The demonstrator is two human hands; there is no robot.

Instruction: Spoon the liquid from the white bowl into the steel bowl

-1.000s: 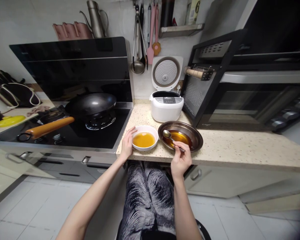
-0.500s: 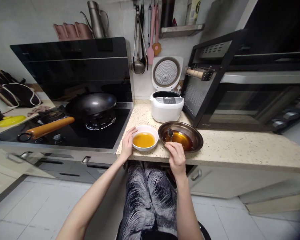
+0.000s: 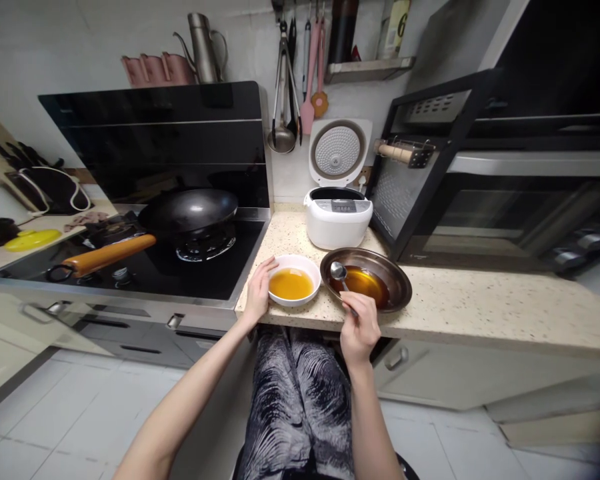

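A white bowl [image 3: 294, 301] of amber liquid stands near the counter's front edge. My left hand [image 3: 260, 290] grips its left side, fingers over the rim and the thumb hidden from view. Just to the right is a dark metal bowl [image 3: 399, 283] with darker brown-amber liquid at its bottom. A metal spoon [image 3: 339, 271] is pinched by its handle in my right hand [image 3: 360, 327]. The spoon's head is over the left part of the metal bowl, above the liquid, and I cannot tell whether it carries any.
An open white rice cooker [image 3: 339, 220] stands behind the bowls. To the left, a wok [image 3: 195, 210] with a wooden handle [image 3: 111, 255] sits on the stove. An oven [image 3: 510, 213] fills the right side. Utensils [image 3: 283, 100] hang on the wall.
The spoon has lifted and swung left inside the metal bowl, its head now turned upward. My left hand stays on the white bowl. The whole view has shifted slightly.
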